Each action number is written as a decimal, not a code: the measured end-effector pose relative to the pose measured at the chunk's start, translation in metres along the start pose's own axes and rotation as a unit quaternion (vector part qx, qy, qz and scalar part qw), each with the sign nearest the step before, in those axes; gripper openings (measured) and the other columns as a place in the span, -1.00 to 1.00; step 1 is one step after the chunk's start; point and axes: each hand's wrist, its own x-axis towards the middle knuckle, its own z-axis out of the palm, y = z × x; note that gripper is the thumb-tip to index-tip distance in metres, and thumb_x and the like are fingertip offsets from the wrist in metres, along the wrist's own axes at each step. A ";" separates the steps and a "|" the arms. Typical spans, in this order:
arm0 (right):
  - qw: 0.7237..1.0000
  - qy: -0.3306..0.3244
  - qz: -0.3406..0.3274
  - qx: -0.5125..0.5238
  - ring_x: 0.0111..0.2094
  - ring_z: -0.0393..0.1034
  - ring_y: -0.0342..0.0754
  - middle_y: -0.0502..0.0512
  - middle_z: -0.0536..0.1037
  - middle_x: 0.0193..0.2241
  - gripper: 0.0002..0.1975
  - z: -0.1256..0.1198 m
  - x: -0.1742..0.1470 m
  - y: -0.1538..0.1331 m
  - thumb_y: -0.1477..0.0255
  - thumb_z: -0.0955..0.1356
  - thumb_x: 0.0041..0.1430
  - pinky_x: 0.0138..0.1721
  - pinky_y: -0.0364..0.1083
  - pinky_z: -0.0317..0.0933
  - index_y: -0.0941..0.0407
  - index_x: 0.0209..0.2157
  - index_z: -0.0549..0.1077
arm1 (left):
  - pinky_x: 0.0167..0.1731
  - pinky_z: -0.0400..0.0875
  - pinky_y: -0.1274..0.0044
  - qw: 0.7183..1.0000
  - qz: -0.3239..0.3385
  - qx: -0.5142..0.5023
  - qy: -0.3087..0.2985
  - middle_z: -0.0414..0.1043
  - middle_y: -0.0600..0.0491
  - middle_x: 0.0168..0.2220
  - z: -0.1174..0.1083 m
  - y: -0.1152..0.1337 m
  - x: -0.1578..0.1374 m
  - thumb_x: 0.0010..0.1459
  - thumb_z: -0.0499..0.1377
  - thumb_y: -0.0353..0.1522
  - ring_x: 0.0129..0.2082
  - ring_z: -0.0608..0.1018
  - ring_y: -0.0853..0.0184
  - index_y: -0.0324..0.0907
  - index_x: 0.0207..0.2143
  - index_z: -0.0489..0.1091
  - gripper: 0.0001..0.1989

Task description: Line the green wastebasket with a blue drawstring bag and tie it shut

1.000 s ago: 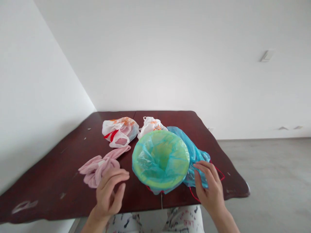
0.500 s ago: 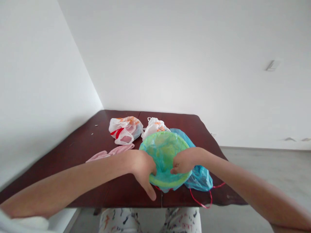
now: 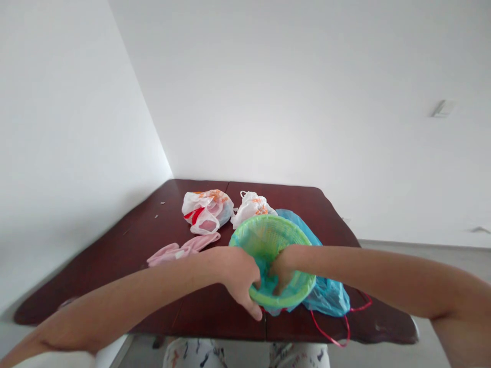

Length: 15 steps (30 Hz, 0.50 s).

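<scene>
Resting left hand (image 3: 241, 273) half-open over near-left rim of green basket (image 3: 295, 300) on near side of bench (image 3: 215, 312), likely for steadying; not showing whether gripping. Pointing right hand (image 3: 284, 268) down inside, apparently pressing blue plastic liner (image 3: 263, 263); hiding any hold. Noting blue bag (image 3: 330, 296) alongside, right.

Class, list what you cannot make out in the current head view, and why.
Fingers of the left hand: head view, mostly behind its own back.
Whatever the right hand may grip inside the basket: head view, hidden by the hand.
Near part of the pink cloth: head view, behind the left forearm.
Wall fitting: head view, too small and blurred to identify.
</scene>
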 end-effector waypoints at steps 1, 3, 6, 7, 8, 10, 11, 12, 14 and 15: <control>0.997 -0.076 -0.004 -0.007 -0.56 0.46 0.01 -0.15 0.38 -0.68 -0.51 -0.012 0.000 -0.004 0.16 0.87 -0.30 -0.31 0.01 0.57 -0.01 -0.56 0.63 | -0.16 0.64 0.20 0.999 0.016 -0.011 0.034 0.86 -0.22 -0.10 -0.002 -0.001 -0.006 0.22 0.39 0.40 -0.12 0.85 -0.21 0.00 0.15 0.83 -0.18; 0.980 -0.199 -0.023 -0.010 -0.48 0.56 0.06 -0.10 0.57 -0.57 -0.65 -0.045 -0.008 -0.015 0.22 0.83 -0.10 -0.24 0.02 0.60 -0.01 -0.34 0.78 | -0.02 0.67 0.23 0.986 0.081 -0.064 0.131 0.87 -0.12 -0.03 -0.006 -0.012 -0.023 0.18 0.49 0.36 -0.05 0.85 -0.13 0.06 0.20 0.79 -0.22; 0.989 -0.122 -0.078 0.036 -0.03 0.78 0.18 0.13 0.86 -0.05 -0.66 -0.095 -0.043 -0.029 0.23 0.57 0.46 0.15 0.08 0.62 -0.04 0.18 0.81 | 0.26 0.62 0.31 0.923 0.169 -0.170 0.301 0.83 -0.03 0.18 -0.005 -0.056 -0.053 0.44 0.42 0.19 0.15 0.82 0.04 0.09 0.28 0.71 -0.42; 0.993 -0.076 -0.075 0.053 0.20 0.73 0.20 0.17 0.81 0.20 -0.57 -0.105 -0.061 -0.029 0.19 0.43 0.63 0.31 0.11 0.56 -0.06 0.38 0.70 | 0.29 0.60 0.33 0.902 0.151 -0.185 0.360 0.81 -0.04 0.21 -0.001 -0.078 -0.061 0.54 0.35 0.13 0.19 0.80 0.07 0.07 0.27 0.69 -0.50; 0.993 0.005 -0.054 0.109 0.30 0.69 0.19 0.18 0.77 0.30 -0.55 -0.109 -0.082 -0.027 0.14 0.38 0.70 0.37 0.10 0.53 -0.07 0.42 0.67 | 0.34 0.58 0.30 0.880 0.096 -0.179 0.429 0.78 -0.06 0.25 0.004 -0.103 -0.066 0.60 0.29 0.07 0.25 0.77 0.07 0.04 0.27 0.68 -0.55; 0.958 0.200 -0.001 0.203 0.25 0.71 0.15 0.17 0.81 0.20 -0.58 -0.097 -0.127 -0.011 0.09 0.33 0.74 0.34 0.05 0.55 -0.07 0.27 0.75 | 0.57 0.39 0.13 0.854 -0.049 -0.135 0.499 0.54 -0.19 0.54 0.019 -0.158 -0.065 0.54 0.33 0.03 0.54 0.56 -0.08 -0.03 0.45 0.57 -0.41; 0.926 0.295 0.026 0.233 0.15 0.74 0.14 0.17 0.83 0.08 -0.57 -0.082 -0.149 0.000 0.06 0.32 0.74 0.24 0.01 0.59 -0.05 0.15 0.78 | 0.65 0.25 0.01 0.852 -0.137 -0.103 0.494 0.31 -0.29 0.68 0.029 -0.184 -0.060 0.40 0.45 0.06 0.67 0.38 -0.23 -0.10 0.56 0.47 -0.17; 0.886 0.383 0.060 0.253 0.06 0.76 0.15 0.17 0.83 -0.03 -0.57 -0.063 -0.170 0.014 0.04 0.34 0.72 0.12 -0.01 0.63 -0.03 0.05 0.80 | 0.69 0.10 -0.13 0.855 -0.225 -0.077 0.461 0.03 -0.40 0.78 0.038 -0.209 -0.052 0.23 0.56 0.08 0.76 0.14 -0.42 -0.17 0.67 0.33 0.12; 0.816 0.490 0.144 0.271 -0.10 0.76 0.17 0.17 0.83 -0.16 -0.56 -0.020 -0.204 0.040 -0.03 0.41 0.64 -0.03 0.01 0.66 -0.02 -0.10 0.80 | 0.66 -0.12 -0.35 0.860 -0.348 -0.052 0.370 -0.36 -0.54 0.82 0.054 -0.251 -0.033 -0.01 0.67 0.12 0.79 -0.22 -0.64 -0.25 0.81 -0.03 0.58; 0.790 0.518 0.181 0.276 -0.19 0.75 0.19 0.18 0.82 -0.22 -0.51 0.000 -0.216 0.050 -0.09 0.43 0.60 -0.12 0.03 0.68 -0.01 -0.18 0.80 | 0.65 -0.20 -0.38 0.862 -0.376 -0.052 0.337 -0.43 -0.56 0.81 0.061 -0.267 -0.022 -0.04 0.68 0.12 0.78 -0.29 -0.67 -0.26 0.83 -0.10 0.64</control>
